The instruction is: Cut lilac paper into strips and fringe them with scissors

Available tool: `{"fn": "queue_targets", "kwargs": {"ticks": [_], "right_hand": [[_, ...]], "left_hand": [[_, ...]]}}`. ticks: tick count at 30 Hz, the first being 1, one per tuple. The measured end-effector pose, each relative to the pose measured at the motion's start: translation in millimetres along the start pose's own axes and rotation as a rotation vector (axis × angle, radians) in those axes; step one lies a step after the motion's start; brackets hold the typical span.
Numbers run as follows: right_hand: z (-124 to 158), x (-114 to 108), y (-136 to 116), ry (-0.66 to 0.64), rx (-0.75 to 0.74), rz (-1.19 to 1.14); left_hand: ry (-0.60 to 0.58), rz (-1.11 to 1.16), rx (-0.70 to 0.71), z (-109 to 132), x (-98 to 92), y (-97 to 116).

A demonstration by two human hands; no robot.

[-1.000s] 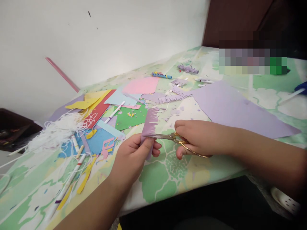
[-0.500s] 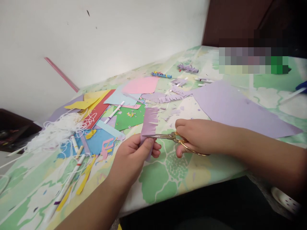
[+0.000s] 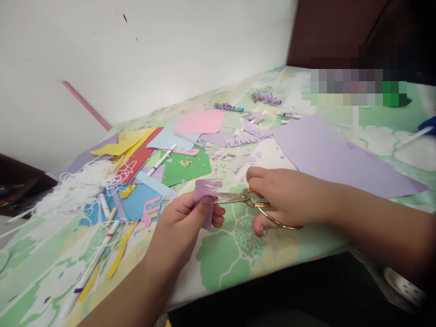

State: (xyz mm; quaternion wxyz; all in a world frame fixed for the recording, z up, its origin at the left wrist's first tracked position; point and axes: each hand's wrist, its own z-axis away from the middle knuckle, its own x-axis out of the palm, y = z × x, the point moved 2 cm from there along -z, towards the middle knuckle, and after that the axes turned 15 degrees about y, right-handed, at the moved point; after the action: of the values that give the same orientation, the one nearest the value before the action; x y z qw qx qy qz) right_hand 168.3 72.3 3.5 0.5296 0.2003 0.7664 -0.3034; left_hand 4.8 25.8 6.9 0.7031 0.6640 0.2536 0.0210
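My left hand [image 3: 185, 218] pinches a purple paper strip [image 3: 201, 190] between thumb and fingers, above the front part of the table. The strip's right edge is cut into a thin fringe, and its upper end looks bent back, so it appears short. My right hand [image 3: 284, 193] grips scissors [image 3: 245, 196] with gold handles, fingers in the loops. Their blades point left and lie across the strip, just by my left thumb. Fringed purple paper pieces [image 3: 241, 141] and small scraps lie behind the strip.
A large purple sheet [image 3: 334, 159] lies to the right. On the left are a heap of white string [image 3: 81, 186], a red sheet [image 3: 141, 154], a green sheet [image 3: 189, 168], blue paper [image 3: 136, 204] and several markers. A decorated blue roll [image 3: 229, 107] sits farther back.
The strip's upper end has tipped, so much less of its length shows. The scissors have shifted slightly lower, their blades still at the strip beside my left thumb.
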Motion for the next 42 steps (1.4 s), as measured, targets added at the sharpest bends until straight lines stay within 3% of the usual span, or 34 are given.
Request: {"fn": "queue_targets", "kwargs": {"ticks": [9,15,21,25,28,35,40,42], "right_hand": [[-0.9,3.3,-1.1,-0.017,-0.012,-0.051],[-0.9,5.1,-0.7,-0.026,-0.037,-0.059],[-2.1,4.2,-2.2,-0.037,-0.034,-0.06],[-2.0,2.8,-2.5,-0.046,-0.011,-0.066],[-2.3,2.8,-2.5,-0.057,0.008,-0.063],[-5.1,5.0,-1.8,-0.084,0.044,-0.04],[-5.8,4.0,-1.0,-0.085,0.058,-0.041],[-5.8,2.8,-0.7,-0.077,0.06,-0.04]], "left_hand": [[-0.028,-0.082,0.105,1.1,3.2,2.4],[-0.028,-0.088,0.109,1.8,4.2,2.1],[-0.1,-0.118,0.105,-1.5,0.4,1.7],[-0.085,-0.132,0.093,0.4,1.0,2.9],[-0.009,-0.125,0.09,3.2,2.8,4.0],[-0.02,-0.068,0.035,2.3,4.1,1.5],[-0.154,0.007,-0.067,-1.9,1.4,-1.8],[-0.151,0.03,-0.101,-1.6,1.3,-2.5]]}}
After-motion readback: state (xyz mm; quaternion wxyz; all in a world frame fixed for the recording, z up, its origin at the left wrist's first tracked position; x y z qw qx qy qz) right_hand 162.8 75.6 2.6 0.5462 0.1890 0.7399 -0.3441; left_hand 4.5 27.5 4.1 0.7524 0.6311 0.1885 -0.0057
